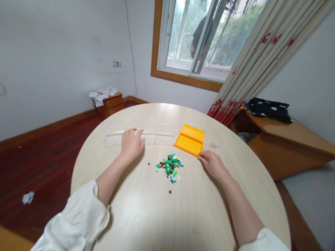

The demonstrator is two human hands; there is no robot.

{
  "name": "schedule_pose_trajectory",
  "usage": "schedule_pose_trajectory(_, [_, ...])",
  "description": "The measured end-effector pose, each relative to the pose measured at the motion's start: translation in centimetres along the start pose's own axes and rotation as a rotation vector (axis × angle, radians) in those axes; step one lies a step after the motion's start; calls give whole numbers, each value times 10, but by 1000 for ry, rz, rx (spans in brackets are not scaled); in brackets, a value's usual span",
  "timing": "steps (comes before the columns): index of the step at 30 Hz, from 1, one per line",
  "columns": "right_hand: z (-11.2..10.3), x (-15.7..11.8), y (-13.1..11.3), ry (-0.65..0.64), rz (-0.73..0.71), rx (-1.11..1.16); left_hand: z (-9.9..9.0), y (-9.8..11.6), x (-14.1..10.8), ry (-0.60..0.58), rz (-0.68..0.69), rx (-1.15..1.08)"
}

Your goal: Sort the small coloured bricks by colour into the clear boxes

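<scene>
My left hand (131,143) reaches over a row of clear plastic boxes, fingers curved and apart; whether its fingertips touch the long clear box (113,140) I cannot tell. A shorter clear box (164,139) stands to the right of it. Thumb and fingers of my right hand (212,162) pinch the near right corner of a yellow plastic case (188,144), which lies opened out flat in two shallow halves. Between my hands is a loose pile of small building bricks (170,165) in green, blue, brown and yellow. A brown brick (170,192) lies apart, nearer to me.
Everything lies on a round pale wooden table (167,223). A transparent piece with a small label (213,145) is right of the yellow case. Papers top a small cabinet (113,101) at the back left. Dark cloth (270,109) lies on wooden furniture (295,139) at the right.
</scene>
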State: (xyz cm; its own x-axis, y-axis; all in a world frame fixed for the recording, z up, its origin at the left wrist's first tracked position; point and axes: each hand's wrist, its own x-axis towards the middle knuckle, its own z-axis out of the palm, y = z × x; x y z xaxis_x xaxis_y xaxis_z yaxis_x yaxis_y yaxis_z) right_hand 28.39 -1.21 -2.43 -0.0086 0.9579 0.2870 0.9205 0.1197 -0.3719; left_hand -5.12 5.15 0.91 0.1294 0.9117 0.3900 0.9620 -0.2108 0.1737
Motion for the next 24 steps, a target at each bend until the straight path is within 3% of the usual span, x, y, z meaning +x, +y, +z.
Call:
schedule_pose_trajectory(5, [-2,0,-3,-23,0,3,-17,-26,5,-184,-162,184])
schedule_pose_trajectory(10, [-4,0,-7,-11,15,4,-16,-31,8,-396,-121,161])
schedule_pose_trajectory(24, [-6,-1,-10,-5,2,3,12,-21,10,-246,69,0])
